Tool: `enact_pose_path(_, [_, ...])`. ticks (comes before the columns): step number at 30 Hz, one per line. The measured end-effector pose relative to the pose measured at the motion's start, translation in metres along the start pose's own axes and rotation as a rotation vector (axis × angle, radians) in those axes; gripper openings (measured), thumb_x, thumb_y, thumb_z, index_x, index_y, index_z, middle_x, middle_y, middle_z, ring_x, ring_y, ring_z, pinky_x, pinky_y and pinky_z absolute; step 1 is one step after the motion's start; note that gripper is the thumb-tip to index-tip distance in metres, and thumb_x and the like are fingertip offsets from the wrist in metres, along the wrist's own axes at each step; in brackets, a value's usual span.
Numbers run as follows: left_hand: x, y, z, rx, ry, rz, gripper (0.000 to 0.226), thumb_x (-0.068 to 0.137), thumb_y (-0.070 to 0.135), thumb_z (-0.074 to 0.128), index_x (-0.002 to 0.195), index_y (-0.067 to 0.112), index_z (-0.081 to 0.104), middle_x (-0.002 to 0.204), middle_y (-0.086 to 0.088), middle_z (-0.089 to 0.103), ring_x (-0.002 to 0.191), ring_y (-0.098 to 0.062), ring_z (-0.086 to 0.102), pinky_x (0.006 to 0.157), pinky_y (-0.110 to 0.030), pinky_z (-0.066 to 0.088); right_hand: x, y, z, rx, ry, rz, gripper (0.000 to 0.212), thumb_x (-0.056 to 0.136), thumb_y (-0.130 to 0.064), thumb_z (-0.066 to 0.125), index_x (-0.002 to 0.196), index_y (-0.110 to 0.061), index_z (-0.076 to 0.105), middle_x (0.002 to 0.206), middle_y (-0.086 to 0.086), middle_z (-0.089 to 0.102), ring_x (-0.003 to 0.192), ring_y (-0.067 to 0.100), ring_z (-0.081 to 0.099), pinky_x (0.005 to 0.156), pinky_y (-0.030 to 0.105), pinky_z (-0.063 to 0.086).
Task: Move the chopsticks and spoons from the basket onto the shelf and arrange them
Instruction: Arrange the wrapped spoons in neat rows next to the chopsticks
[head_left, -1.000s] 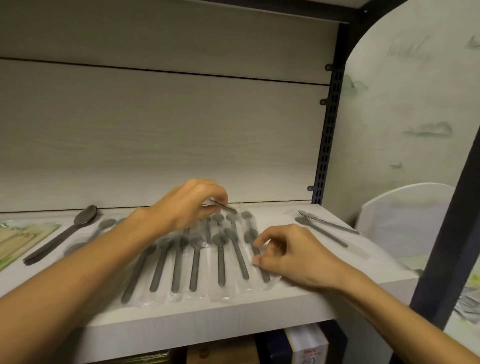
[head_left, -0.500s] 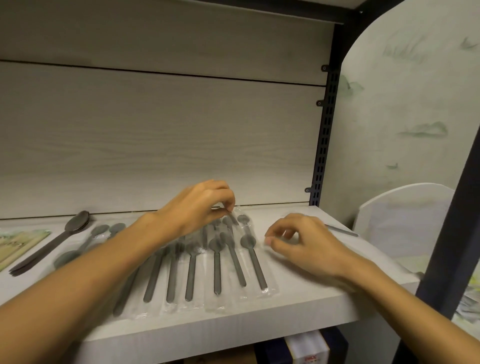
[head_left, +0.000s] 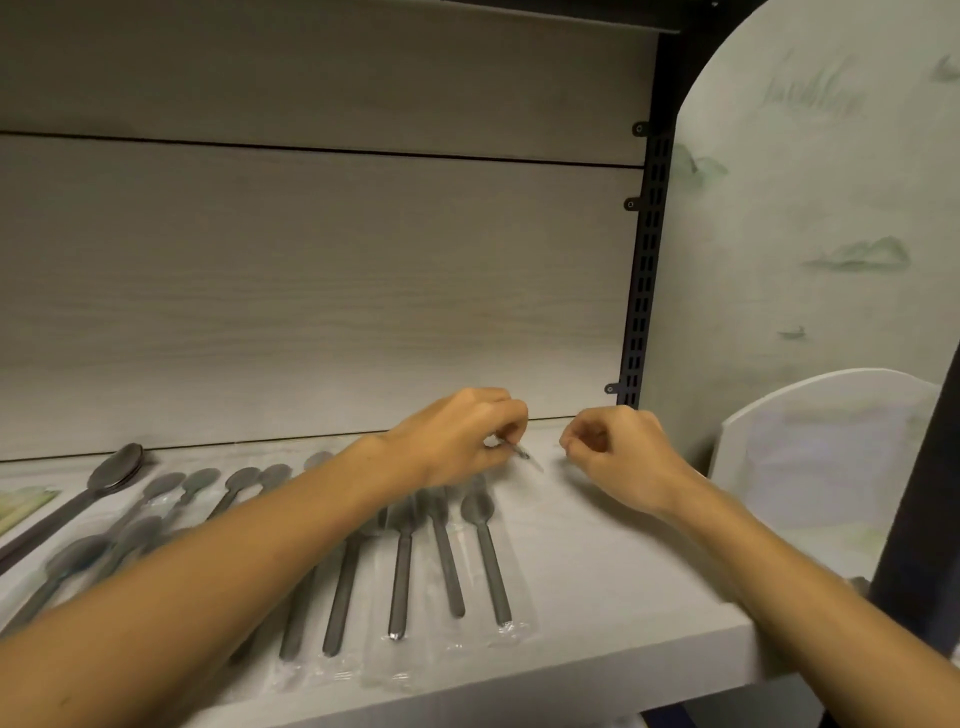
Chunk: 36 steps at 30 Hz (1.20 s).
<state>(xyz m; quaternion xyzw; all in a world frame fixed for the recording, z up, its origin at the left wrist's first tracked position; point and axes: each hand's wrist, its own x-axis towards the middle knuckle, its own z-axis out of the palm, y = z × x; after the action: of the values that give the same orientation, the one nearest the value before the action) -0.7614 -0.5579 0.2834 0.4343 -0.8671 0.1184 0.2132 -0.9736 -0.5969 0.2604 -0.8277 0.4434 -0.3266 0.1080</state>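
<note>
The left hand (head_left: 457, 441) is pinching what looks like a thin utensil tip (head_left: 522, 453) just above the shelf (head_left: 623, 597). Just beside it, the right hand (head_left: 618, 452) is curling its fingers, seemingly on clear wrapping. Below them, wrapped spoons (head_left: 441, 551) are lying in a row.

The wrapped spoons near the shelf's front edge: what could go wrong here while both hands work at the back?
The left forearm lies across the wrapped spoons; pulling it back may disturb the row. Their wrapper ends reach near the shelf's front edge and might slide off. The thin piece pinched by the left hand may slip.
</note>
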Motion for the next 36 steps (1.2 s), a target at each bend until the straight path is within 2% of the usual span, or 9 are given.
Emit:
enact_pose_path(4, [0.01, -0.004, 0.009, -0.107, -0.208, -0.093, 0.016, 0.085, 0.028, 0.071, 0.093, 0.017, 0.063, 0.091, 0.007, 0.065, 0.084, -0.007, 0.057, 0.077, -0.027, 0.05, 0.0, 0.004, 0.001, -0.111, 0.007, -0.067, 0.014, 0.087, -0.023, 0.057, 0.08, -0.028, 0.068, 0.071, -0.019, 0.059, 0.069, -0.008, 0.051, 0.062, 0.009, 0.035])
enact_pose_path(6, [0.01, -0.009, 0.009, -0.215, -0.27, -0.152, 0.015, 0.084, 0.017, 0.071, 0.099, 0.018, 0.068, 0.096, 0.01, 0.069, 0.087, 0.002, 0.059, 0.08, -0.017, 0.049, -0.001, 0.005, 0.001, -0.13, 0.012, -0.088, 0.014, 0.088, -0.025, 0.056, 0.082, -0.027, 0.069, 0.076, -0.016, 0.06, 0.07, -0.005, 0.051, 0.066, 0.016, 0.038])
enact_pose_path(9, [0.008, -0.015, 0.004, -0.277, -0.198, -0.245, 0.033, 0.081, -0.005, 0.053, 0.098, 0.017, 0.07, 0.097, 0.008, 0.071, 0.084, 0.009, 0.059, 0.073, -0.006, 0.044, -0.001, 0.005, 0.001, -0.146, 0.037, -0.103, 0.014, 0.089, -0.027, 0.055, 0.085, -0.027, 0.069, 0.08, -0.014, 0.058, 0.073, 0.002, 0.051, 0.07, 0.023, 0.04])
enact_pose_path(11, [0.006, -0.018, 0.002, -0.255, -0.135, -0.294, 0.037, 0.08, -0.006, 0.047, 0.098, 0.017, 0.069, 0.097, 0.006, 0.071, 0.088, 0.001, 0.061, 0.073, -0.01, 0.046, -0.002, 0.003, 0.0, -0.146, 0.057, -0.098, 0.013, 0.089, -0.027, 0.055, 0.085, -0.026, 0.068, 0.081, -0.013, 0.058, 0.076, 0.006, 0.052, 0.071, 0.025, 0.042])
enact_pose_path(14, [0.007, -0.018, 0.002, -0.16, -0.149, -0.335, 0.035, 0.085, 0.0, 0.045, 0.104, 0.02, 0.068, 0.102, -0.002, 0.069, 0.094, -0.017, 0.06, 0.082, -0.031, 0.05, -0.003, 0.001, -0.002, -0.14, 0.068, -0.055, 0.011, 0.09, -0.028, 0.054, 0.087, -0.027, 0.064, 0.088, -0.006, 0.064, 0.083, 0.014, 0.056, 0.077, 0.033, 0.049])
enact_pose_path(19, [0.012, -0.007, 0.011, -0.114, -0.325, -0.342, 0.031, 0.094, 0.028, 0.049, 0.122, 0.028, 0.062, 0.127, 0.004, 0.061, 0.116, -0.016, 0.054, 0.1, -0.036, 0.044, -0.006, 0.0, -0.005, -0.138, 0.058, 0.012, 0.02, 0.091, -0.028, 0.055, 0.108, -0.022, 0.063, 0.095, -0.003, 0.063, 0.09, 0.018, 0.057, 0.082, 0.036, 0.05])
enact_pose_path(24, [0.012, 0.004, 0.017, -0.131, -0.368, -0.289, 0.037, 0.09, 0.056, 0.052, 0.118, 0.036, 0.066, 0.1, 0.007, 0.061, 0.105, -0.014, 0.055, 0.093, -0.034, 0.046, -0.009, -0.001, -0.007, -0.128, 0.044, 0.038, 0.024, 0.091, -0.028, 0.055, 0.112, -0.021, 0.062, 0.094, -0.003, 0.062, 0.092, 0.019, 0.056, 0.083, 0.036, 0.05])
enact_pose_path(31, [0.017, 0.014, 0.019, -0.099, -0.376, -0.283, 0.036, 0.09, 0.057, 0.049, 0.114, 0.036, 0.067, 0.087, 0.006, 0.056, 0.09, -0.016, 0.055, 0.086, -0.037, 0.049, -0.011, 0.001, -0.008, -0.098, 0.068, 0.071, 0.022, 0.09, -0.026, 0.055, 0.11, -0.021, 0.062, 0.089, -0.004, 0.062, 0.091, 0.02, 0.057, 0.081, 0.036, 0.05])
enact_pose_path(36, [0.019, 0.017, 0.018, -0.124, -0.316, -0.323, 0.03, 0.089, 0.052, 0.057, 0.094, 0.025, 0.072, 0.086, 0.005, 0.065, 0.085, -0.016, 0.059, 0.08, -0.037, 0.052, -0.007, 0.004, -0.013, -0.004, 0.172, 0.134, 0.014, 0.087, -0.021, 0.056, 0.099, -0.02, 0.064, 0.081, -0.006, 0.064, 0.083, 0.018, 0.058, 0.073, 0.029, 0.044])
